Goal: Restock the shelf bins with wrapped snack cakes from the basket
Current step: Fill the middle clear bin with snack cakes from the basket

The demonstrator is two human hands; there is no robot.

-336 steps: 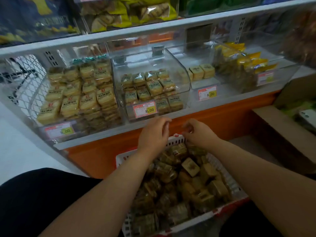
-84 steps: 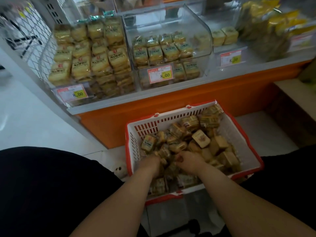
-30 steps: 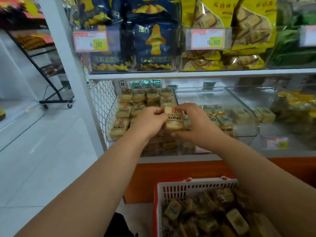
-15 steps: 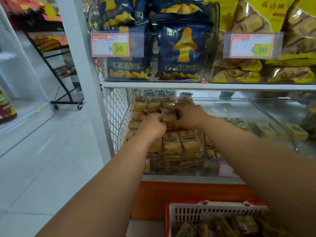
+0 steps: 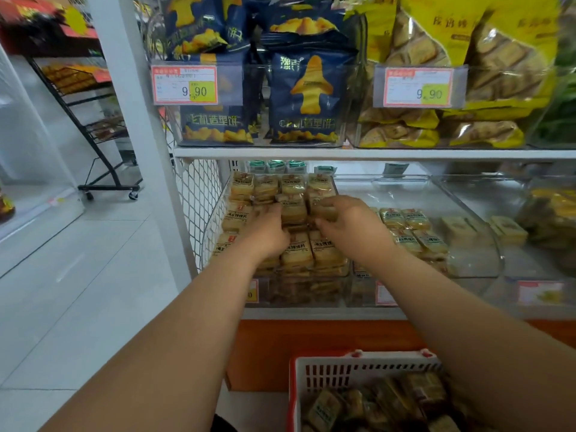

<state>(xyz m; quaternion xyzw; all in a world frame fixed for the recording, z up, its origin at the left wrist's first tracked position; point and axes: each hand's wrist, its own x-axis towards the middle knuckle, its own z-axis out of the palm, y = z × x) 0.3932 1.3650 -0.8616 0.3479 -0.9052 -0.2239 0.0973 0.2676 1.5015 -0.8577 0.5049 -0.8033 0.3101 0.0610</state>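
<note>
Hands (image 5: 268,235) among binned snack cakes (image 5: 296,247)

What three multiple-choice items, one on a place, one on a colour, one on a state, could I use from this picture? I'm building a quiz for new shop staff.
1. Where are both hands?
A. In the red-rimmed basket
B. Over the leftmost clear plastic shelf bin
C. On the upper shelf

2. What colour are the snack bags above the left 9.90 price tag?
A. Dark blue
B. Pink
C. White

3. How full is the leftmost bin?
A. Bare
B. A single cake
C. Stacked to the top

Answers:
1 B: the left hand and right hand sit among the yellow wrapped snack cakes in the leftmost clear plastic shelf bin, far above the red-rimmed basket.
2 A: the snack bags are dark blue.
3 C: cakes are piled up to its rim.
</note>
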